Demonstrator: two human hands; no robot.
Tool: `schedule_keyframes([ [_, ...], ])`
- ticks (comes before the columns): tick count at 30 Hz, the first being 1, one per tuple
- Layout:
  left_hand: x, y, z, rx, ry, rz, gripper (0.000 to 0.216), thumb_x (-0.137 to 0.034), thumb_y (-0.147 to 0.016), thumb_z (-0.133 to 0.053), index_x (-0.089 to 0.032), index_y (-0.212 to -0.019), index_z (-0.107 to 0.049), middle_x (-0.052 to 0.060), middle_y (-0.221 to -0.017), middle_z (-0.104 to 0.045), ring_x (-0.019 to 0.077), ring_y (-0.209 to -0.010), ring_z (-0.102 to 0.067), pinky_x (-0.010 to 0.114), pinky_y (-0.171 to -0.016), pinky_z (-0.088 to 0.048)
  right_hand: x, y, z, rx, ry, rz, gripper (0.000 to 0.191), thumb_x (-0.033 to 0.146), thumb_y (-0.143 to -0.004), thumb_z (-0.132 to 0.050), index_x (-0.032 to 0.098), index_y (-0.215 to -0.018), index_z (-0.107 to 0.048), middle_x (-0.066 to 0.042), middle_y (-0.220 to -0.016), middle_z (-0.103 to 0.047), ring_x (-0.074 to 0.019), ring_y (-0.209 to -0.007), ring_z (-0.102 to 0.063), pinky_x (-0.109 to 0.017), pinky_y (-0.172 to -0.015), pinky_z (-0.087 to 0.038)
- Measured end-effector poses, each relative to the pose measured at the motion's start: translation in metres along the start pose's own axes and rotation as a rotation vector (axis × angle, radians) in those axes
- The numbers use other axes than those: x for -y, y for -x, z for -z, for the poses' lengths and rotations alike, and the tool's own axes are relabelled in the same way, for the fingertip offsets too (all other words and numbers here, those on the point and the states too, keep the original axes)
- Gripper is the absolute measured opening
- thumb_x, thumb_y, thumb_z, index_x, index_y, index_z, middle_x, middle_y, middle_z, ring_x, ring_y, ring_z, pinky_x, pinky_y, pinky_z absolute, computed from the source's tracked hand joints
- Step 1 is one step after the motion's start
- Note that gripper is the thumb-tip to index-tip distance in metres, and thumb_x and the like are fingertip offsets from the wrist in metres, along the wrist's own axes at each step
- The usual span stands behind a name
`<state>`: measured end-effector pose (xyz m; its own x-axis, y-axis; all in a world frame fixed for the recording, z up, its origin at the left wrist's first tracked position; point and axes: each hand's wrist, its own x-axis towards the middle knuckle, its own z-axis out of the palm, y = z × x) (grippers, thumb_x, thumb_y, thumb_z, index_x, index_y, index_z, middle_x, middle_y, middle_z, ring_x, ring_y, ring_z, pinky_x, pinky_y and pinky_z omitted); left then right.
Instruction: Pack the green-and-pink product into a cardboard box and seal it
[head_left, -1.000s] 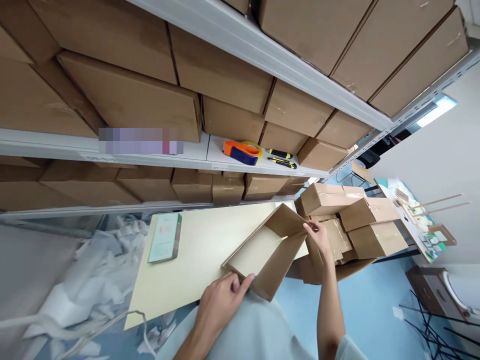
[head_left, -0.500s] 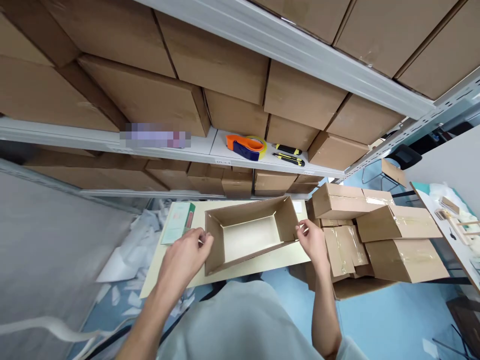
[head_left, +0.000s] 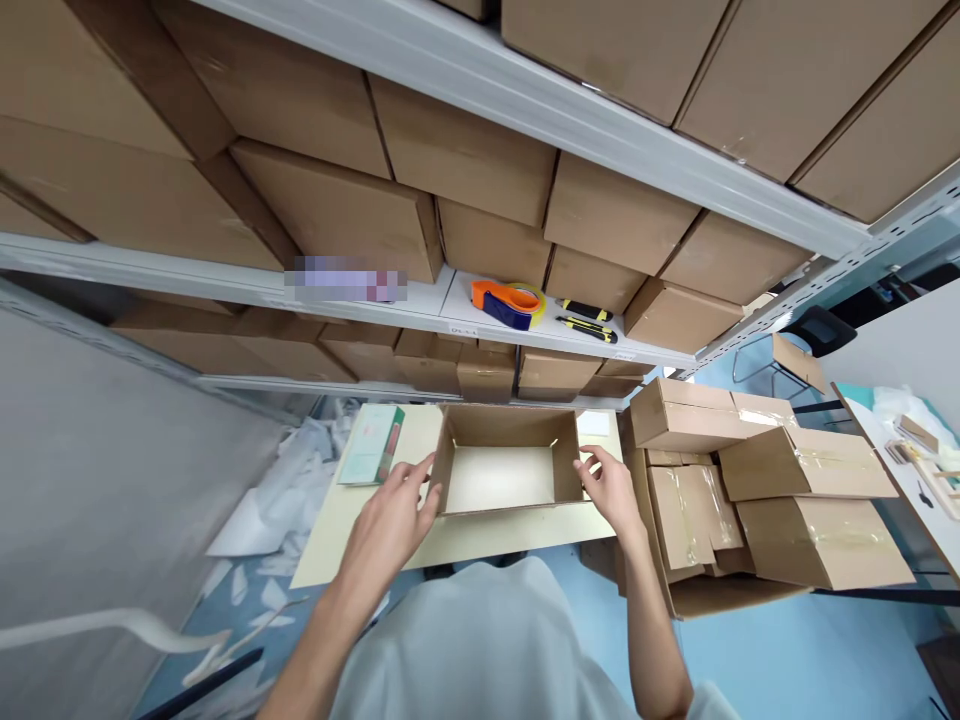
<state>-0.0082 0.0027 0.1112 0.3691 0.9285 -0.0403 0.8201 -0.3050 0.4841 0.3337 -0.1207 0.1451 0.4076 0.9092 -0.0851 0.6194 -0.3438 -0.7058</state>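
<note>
An open-topped cardboard box (head_left: pixel 510 425) sits on the cream-coloured table in front of me, its long side facing me. A pale surface shows inside it; whether that is its own bottom or the tabletop, I cannot tell. My left hand (head_left: pixel 397 510) is at the box's left wall, fingertips and thumb against its edge. On the opposite side, my right hand (head_left: pixel 607 485) has thumb and fingers at the right wall near the front corner. Between them the two hands hold the box. A green and white carton (head_left: pixel 371 445) lies left of it.
Shelves of cardboard boxes (head_left: pixel 465 140) rise ahead. On one shelf lie an orange and blue tape dispenser (head_left: pixel 506 303) and two yellow-black utility knives (head_left: pixel 586 318). A large carton (head_left: pixel 739 600) full of boxes stands at right. White scraps (head_left: pixel 259 510) cover the floor at left.
The box has turned from a slant to nearly square with me. Both hands have stayed at its ends, and the left hand's fingers have spread. My view has shifted slightly left.
</note>
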Motion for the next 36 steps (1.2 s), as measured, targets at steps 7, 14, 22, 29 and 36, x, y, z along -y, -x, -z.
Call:
schedule_keyframes([
  [7,0.0,-0.013,0.0,0.157,0.19,-0.182,0.062,-0.052,-0.103,-0.052,-0.025,-0.157,-0.066,0.013,-0.139,-0.071,0.0305,-0.115,-0.076,0.036,-0.098,-0.058,-0.01,-0.022,-0.027,0.088,0.097,-0.028,0.037,0.043,-0.097,-0.07,0.024,-0.128,-0.076,-0.005,-0.098,-0.078,-0.0223,-0.073,-0.073,-0.035,-0.081,-0.057],
  [14,0.012,-0.024,-0.016,0.309,0.315,-0.195,0.072,-0.078,-0.097,-0.06,-0.027,-0.144,-0.078,0.013,-0.162,-0.066,0.0371,-0.152,-0.059,0.044,-0.124,-0.048,-0.03,-0.02,-0.018,0.258,-0.071,0.001,0.043,0.055,-0.097,-0.076,0.024,-0.125,-0.084,-0.012,-0.127,-0.081,-0.0255,-0.096,-0.08,-0.042,-0.096,-0.064],
  [22,0.02,-0.053,-0.027,0.414,0.318,-0.056,0.082,-0.082,-0.082,-0.073,-0.025,-0.141,-0.075,0.018,-0.141,-0.078,0.041,-0.126,-0.076,0.043,-0.101,-0.06,-0.054,-0.021,-0.001,0.305,-0.329,-0.029,0.066,0.072,-0.079,-0.09,0.021,-0.121,-0.082,-0.014,-0.123,-0.084,-0.029,-0.105,-0.082,-0.045,-0.096,-0.067],
  [29,-0.005,-0.076,-0.054,-0.103,0.141,-0.156,0.116,-0.068,-0.089,-0.077,-0.003,-0.173,-0.029,0.038,-0.161,-0.053,0.0512,-0.149,-0.056,0.057,-0.113,-0.054,-0.042,-0.049,-0.037,-0.13,0.157,-0.037,0.097,0.059,-0.077,-0.094,0.022,-0.158,-0.057,-0.022,-0.143,-0.066,-0.0399,-0.116,-0.075,-0.052,-0.097,-0.063],
  [36,0.013,-0.079,-0.045,-0.18,0.191,-0.365,0.085,-0.05,-0.099,-0.071,-0.019,-0.172,-0.037,0.026,-0.175,-0.043,0.0437,-0.162,-0.045,0.058,-0.129,-0.042,-0.045,-0.046,-0.035,-0.091,0.03,0.083,0.09,0.044,-0.087,-0.087,0.028,-0.163,-0.041,-0.016,-0.155,-0.057,-0.0324,-0.13,-0.071,-0.048,-0.107,-0.061],
])
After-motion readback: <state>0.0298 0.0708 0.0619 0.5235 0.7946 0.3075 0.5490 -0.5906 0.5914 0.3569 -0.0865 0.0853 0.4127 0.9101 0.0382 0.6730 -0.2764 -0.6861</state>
